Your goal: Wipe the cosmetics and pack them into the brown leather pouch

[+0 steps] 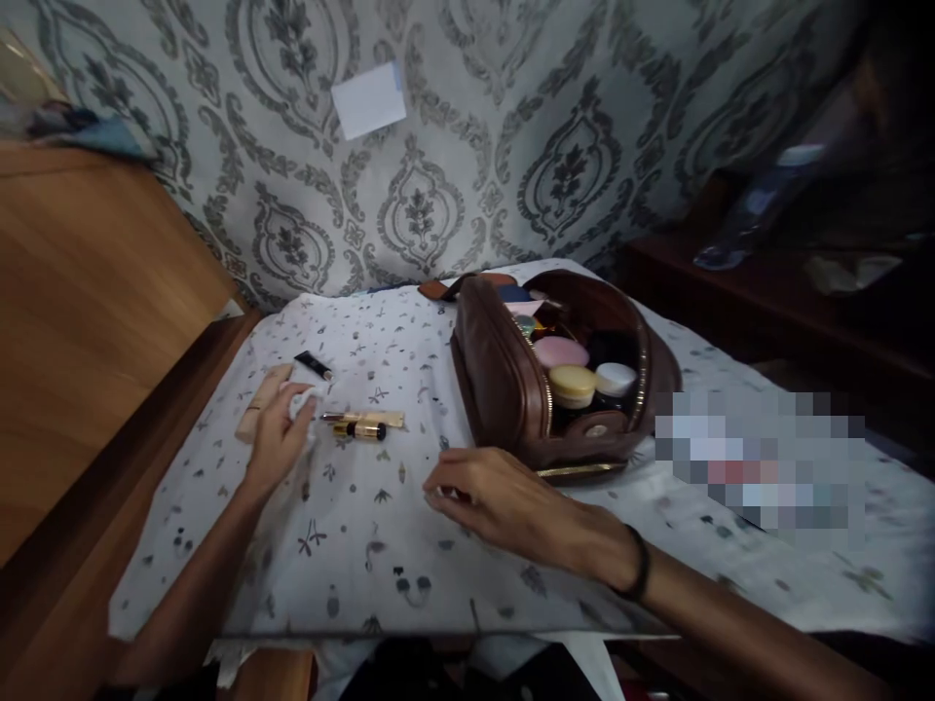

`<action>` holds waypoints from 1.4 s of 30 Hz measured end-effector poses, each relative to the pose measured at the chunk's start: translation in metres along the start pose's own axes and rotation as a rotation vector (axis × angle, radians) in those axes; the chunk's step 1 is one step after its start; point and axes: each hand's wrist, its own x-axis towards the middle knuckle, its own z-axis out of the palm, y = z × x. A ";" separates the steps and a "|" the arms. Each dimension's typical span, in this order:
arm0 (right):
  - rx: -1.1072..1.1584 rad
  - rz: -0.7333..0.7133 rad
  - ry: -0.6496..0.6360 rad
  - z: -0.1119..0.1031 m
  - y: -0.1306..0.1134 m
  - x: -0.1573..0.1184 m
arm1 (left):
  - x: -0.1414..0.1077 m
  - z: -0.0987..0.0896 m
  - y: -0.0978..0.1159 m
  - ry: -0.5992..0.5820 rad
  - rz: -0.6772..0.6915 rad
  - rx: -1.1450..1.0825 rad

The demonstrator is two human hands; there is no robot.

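My left hand [278, 436] is closed around a small white crumpled piece [310, 405] that looks like tissue; its outline blends into the tablecloth. Under and behind that hand lies a beige tube [259, 397], partly hidden. A small black tube [314, 365] is just beyond the fingers. To their right, a slim gold-toned tube [376, 419] and a gold-and-black cosmetic tube [359, 430] lie side by side. Over the cloth, my right hand [497, 498] is loosely curled, thumb apart from the fingers, with nothing visible in it. Just behind it stands an unzipped brown makeup bag [497, 365].
Inside the bag are a yellow-lidded jar [572, 386], a white-lidded jar [616, 379] and a pink round item [561, 351]. A blurred-out object [760, 472] lies at right. A clear bottle [760, 209] leans on dark furniture. A wooden panel [94, 321] borders the left.
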 end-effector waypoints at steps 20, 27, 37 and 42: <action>-0.221 0.318 0.131 0.067 -0.006 0.110 | -0.030 0.047 -0.028 -0.216 0.483 0.199; -0.140 0.295 0.191 0.077 0.002 0.103 | -0.005 0.023 -0.036 0.008 0.096 0.706; -0.045 0.220 0.285 0.083 0.012 0.099 | 0.001 0.018 -0.046 -0.071 -0.132 0.916; 0.065 0.186 0.353 0.087 0.020 0.101 | -0.006 0.015 -0.040 0.010 0.047 0.767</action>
